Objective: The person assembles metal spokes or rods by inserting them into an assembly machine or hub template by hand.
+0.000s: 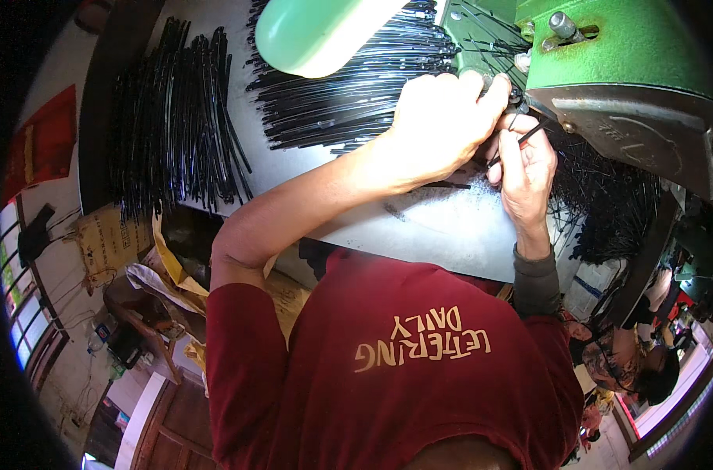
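My left hand point(443, 121) reaches in from the left to the front of a green machine point(615, 47). Its thumb and fingers are pinched together at a small dark part there, and what they grip is hidden. Just below, my right hand point(527, 168) is closed on a thin black rod point(533, 130) that slants between the fingers. The two hands nearly touch. Left of them, a wide stack of thin black rods point(325, 102) with shiny ends lies on the pale metal tabletop point(403, 227).
A second bundle of black rods point(180, 125) lies at the far left. A pale green rounded cover point(317, 31) hangs over the stack. Right of my hands is a dark heap of thin pieces point(607, 196). Another person point(627, 356) sits at the far right. Cardboard point(110, 243) stands at left.
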A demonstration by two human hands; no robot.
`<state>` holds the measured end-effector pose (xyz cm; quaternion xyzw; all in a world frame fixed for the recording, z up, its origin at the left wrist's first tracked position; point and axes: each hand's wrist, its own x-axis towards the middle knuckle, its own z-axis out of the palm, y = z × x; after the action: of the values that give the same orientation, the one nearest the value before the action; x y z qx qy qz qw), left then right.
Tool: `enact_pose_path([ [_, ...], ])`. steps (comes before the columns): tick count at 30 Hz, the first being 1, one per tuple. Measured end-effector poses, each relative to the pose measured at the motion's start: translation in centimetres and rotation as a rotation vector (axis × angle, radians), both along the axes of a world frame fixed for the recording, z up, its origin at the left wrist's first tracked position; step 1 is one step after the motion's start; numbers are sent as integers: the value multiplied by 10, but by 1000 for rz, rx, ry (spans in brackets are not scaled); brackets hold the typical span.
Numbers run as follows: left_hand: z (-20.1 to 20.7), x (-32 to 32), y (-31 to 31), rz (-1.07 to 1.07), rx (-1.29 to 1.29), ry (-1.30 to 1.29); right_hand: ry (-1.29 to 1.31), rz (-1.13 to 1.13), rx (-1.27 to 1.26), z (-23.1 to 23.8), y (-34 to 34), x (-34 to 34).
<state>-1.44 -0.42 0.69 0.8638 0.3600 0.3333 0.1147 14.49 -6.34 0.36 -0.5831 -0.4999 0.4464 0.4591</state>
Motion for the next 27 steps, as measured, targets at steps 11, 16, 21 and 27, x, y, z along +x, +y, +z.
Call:
enact_pose_path([
  [11, 25, -3, 1, -41, 161, 304, 317, 26, -256, 9, 0, 13],
  [16, 11, -19, -15, -133, -202, -46, 580, -53, -130, 3, -8, 0],
  [21, 20, -49, -23, -140, -1394, -467, 520, 33, -76, 4, -11, -13],
  [27, 17, -68, -4, -318, -1757, -653, 838, -2, -222, -7, 1, -18],
])
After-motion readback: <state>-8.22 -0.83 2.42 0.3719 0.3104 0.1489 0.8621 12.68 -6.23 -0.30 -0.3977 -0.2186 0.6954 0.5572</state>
